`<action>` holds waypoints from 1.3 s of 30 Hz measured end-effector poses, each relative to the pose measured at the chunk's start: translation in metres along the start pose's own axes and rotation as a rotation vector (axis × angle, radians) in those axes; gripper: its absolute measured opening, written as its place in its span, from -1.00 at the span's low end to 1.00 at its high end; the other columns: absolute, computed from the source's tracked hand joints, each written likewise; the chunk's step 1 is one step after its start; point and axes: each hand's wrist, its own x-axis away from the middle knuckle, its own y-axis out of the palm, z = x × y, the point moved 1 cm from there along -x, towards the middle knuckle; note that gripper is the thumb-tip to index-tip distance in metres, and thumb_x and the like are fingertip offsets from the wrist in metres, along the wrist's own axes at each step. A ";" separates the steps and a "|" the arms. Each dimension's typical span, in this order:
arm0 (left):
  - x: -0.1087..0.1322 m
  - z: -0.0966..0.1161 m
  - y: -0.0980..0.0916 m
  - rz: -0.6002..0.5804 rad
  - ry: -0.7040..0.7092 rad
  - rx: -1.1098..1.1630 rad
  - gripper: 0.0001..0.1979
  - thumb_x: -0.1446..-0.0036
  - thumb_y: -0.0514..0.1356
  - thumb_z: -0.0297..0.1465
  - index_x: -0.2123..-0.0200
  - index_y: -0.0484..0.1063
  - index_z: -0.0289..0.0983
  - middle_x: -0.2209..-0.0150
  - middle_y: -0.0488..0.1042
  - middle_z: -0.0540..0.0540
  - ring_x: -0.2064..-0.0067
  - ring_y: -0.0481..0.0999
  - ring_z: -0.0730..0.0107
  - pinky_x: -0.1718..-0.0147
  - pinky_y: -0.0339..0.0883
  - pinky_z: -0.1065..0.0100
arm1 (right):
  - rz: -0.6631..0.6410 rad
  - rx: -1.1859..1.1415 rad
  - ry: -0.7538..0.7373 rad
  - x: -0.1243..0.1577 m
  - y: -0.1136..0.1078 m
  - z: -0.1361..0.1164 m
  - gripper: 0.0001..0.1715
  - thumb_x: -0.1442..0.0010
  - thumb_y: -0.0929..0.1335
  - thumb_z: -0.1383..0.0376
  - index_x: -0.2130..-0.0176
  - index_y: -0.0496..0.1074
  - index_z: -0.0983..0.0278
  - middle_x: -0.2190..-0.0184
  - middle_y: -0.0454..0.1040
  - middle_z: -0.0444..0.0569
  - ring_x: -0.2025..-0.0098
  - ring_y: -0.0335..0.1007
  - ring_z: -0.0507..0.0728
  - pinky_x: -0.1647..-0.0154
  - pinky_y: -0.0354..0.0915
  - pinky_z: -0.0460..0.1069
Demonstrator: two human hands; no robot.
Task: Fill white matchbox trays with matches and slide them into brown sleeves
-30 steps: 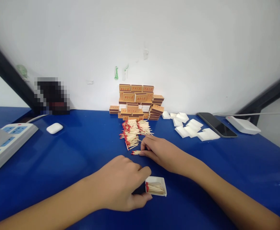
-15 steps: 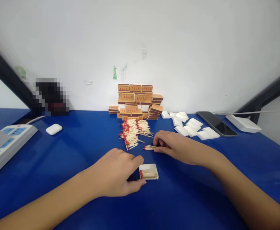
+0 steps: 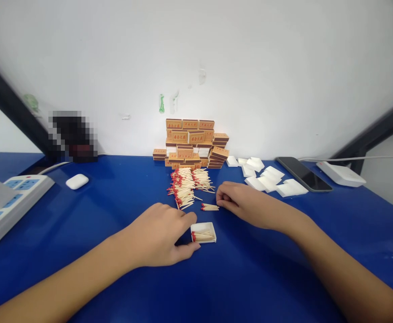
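Observation:
My left hand point(image 3: 164, 235) holds a small white matchbox tray point(image 3: 207, 227) by its left end, index finger at the far corner and thumb at the near one. Inside the tray lie several red-tipped matches point(image 3: 203, 236), heads to the left. My right hand point(image 3: 246, 202) rests with curled fingers at the stick ends of a small bundle of matches point(image 3: 210, 207) on the blue table. The thumb is close against the fingers, and nothing shows between them. Beyond both hands spreads a large pile of loose matches point(image 3: 186, 181).
Stacked matchboxes point(image 3: 191, 143) stand against the wall behind the pile. Several white trays point(image 3: 267, 179) lie at right, beside a phone point(image 3: 304, 174) and a white device point(image 3: 341, 174). At left are a power strip point(image 3: 31, 190) and a white earbud case point(image 3: 77, 181).
My left hand has shifted the tray slightly away from me and to the left. My right thumb has drawn back from above the small bundle to its stick ends.

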 end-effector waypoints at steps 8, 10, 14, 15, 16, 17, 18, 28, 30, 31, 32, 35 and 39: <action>-0.001 -0.003 -0.003 -0.008 -0.030 -0.043 -0.71 -0.31 0.20 -0.13 0.15 0.48 -0.24 0.39 0.60 -0.08 0.39 0.61 0.13 0.44 0.26 0.25 | 0.023 -0.090 -0.035 -0.003 0.004 -0.014 -0.67 -0.45 0.31 0.05 0.25 0.43 0.21 0.25 0.47 -0.04 0.26 0.37 0.12 0.26 0.26 0.03; -0.001 -0.004 -0.003 -0.003 -0.033 -0.041 -0.71 -0.31 0.20 -0.13 0.15 0.49 -0.24 0.39 0.60 -0.08 0.40 0.60 0.13 0.44 0.26 0.25 | 0.009 -0.076 -0.015 -0.004 0.008 -0.014 -0.68 -0.47 0.29 0.10 0.26 0.42 0.23 0.24 0.47 -0.01 0.25 0.38 0.14 0.25 0.27 0.04; -0.002 -0.005 -0.001 0.013 -0.042 -0.028 -0.71 -0.30 0.21 -0.13 0.14 0.50 -0.24 0.39 0.59 -0.08 0.40 0.59 0.15 0.45 0.26 0.26 | -0.049 0.016 0.023 0.000 0.012 -0.013 -0.69 -0.50 0.24 0.16 0.23 0.41 0.25 0.18 0.46 0.05 0.24 0.41 0.17 0.21 0.30 0.07; -0.002 -0.006 -0.001 0.013 -0.043 -0.025 -0.71 -0.30 0.21 -0.13 0.14 0.50 -0.24 0.39 0.59 -0.08 0.40 0.59 0.15 0.45 0.26 0.26 | -0.068 0.030 0.027 0.001 0.011 -0.013 -0.69 -0.51 0.23 0.15 0.23 0.40 0.25 0.17 0.46 0.05 0.25 0.41 0.17 0.21 0.29 0.07; -0.002 -0.006 -0.001 0.013 -0.042 -0.022 -0.71 -0.30 0.21 -0.13 0.14 0.50 -0.24 0.39 0.59 -0.08 0.40 0.60 0.14 0.45 0.26 0.26 | -0.082 0.035 0.032 0.003 0.010 -0.013 -0.68 -0.51 0.23 0.14 0.22 0.39 0.25 0.17 0.46 0.05 0.26 0.41 0.17 0.23 0.29 0.07; -0.002 -0.007 -0.001 0.012 -0.041 -0.020 -0.70 -0.30 0.21 -0.13 0.14 0.50 -0.24 0.39 0.59 -0.08 0.39 0.60 0.14 0.44 0.26 0.25 | -0.091 0.035 0.038 0.004 0.009 -0.014 -0.67 -0.52 0.22 0.12 0.22 0.39 0.24 0.17 0.46 0.04 0.28 0.41 0.17 0.24 0.28 0.07; -0.002 -0.007 -0.001 0.013 -0.040 -0.019 -0.70 -0.31 0.20 -0.13 0.13 0.50 -0.24 0.39 0.59 -0.09 0.39 0.60 0.13 0.44 0.26 0.25 | -0.098 0.033 0.045 0.005 0.008 -0.015 -0.66 -0.52 0.22 0.11 0.23 0.38 0.24 0.17 0.46 0.04 0.29 0.40 0.16 0.26 0.28 0.07; -0.002 -0.009 -0.001 0.014 -0.038 -0.032 -0.69 -0.31 0.19 -0.12 0.12 0.50 -0.24 0.41 0.58 -0.06 0.39 0.59 0.13 0.44 0.22 0.23 | -0.073 -0.049 0.072 0.003 0.006 -0.016 -0.70 -0.49 0.27 0.10 0.23 0.39 0.22 0.20 0.50 0.00 0.25 0.42 0.16 0.25 0.26 0.05; -0.002 -0.009 0.000 0.017 -0.037 -0.034 -0.69 -0.31 0.19 -0.12 0.12 0.50 -0.24 0.41 0.59 -0.06 0.39 0.59 0.14 0.44 0.22 0.23 | -0.090 -0.021 0.074 0.003 0.007 -0.016 -0.70 -0.50 0.26 0.12 0.22 0.40 0.23 0.19 0.50 0.02 0.22 0.43 0.18 0.22 0.26 0.06; -0.001 -0.009 0.000 0.017 -0.039 -0.035 -0.69 -0.31 0.19 -0.12 0.12 0.50 -0.24 0.40 0.59 -0.06 0.39 0.59 0.14 0.44 0.22 0.23 | -0.100 -0.004 0.073 0.004 0.008 -0.016 -0.70 -0.51 0.24 0.13 0.20 0.41 0.24 0.18 0.50 0.02 0.21 0.43 0.19 0.21 0.26 0.06; -0.001 -0.009 0.001 0.017 -0.041 -0.034 -0.69 -0.31 0.20 -0.11 0.12 0.50 -0.23 0.41 0.59 -0.05 0.39 0.59 0.14 0.44 0.21 0.23 | -0.109 0.011 0.068 0.004 0.008 -0.016 -0.68 -0.52 0.23 0.13 0.19 0.41 0.24 0.17 0.50 0.03 0.21 0.43 0.19 0.20 0.26 0.06; 0.000 -0.010 0.001 0.014 -0.044 -0.030 -0.69 -0.31 0.19 -0.10 0.12 0.49 -0.22 0.41 0.58 -0.04 0.40 0.58 0.14 0.45 0.21 0.23 | -0.128 0.039 0.043 0.005 0.010 -0.016 -0.65 -0.54 0.19 0.10 0.15 0.40 0.25 0.14 0.49 0.03 0.22 0.43 0.18 0.20 0.25 0.05; 0.000 -0.011 0.001 0.013 -0.043 -0.030 -0.69 -0.31 0.19 -0.10 0.13 0.48 -0.22 0.41 0.57 -0.04 0.40 0.57 0.16 0.46 0.18 0.24 | -0.134 0.071 0.039 0.006 0.009 -0.015 -0.66 -0.55 0.17 0.13 0.15 0.37 0.27 0.16 0.47 0.03 0.27 0.42 0.16 0.26 0.21 0.03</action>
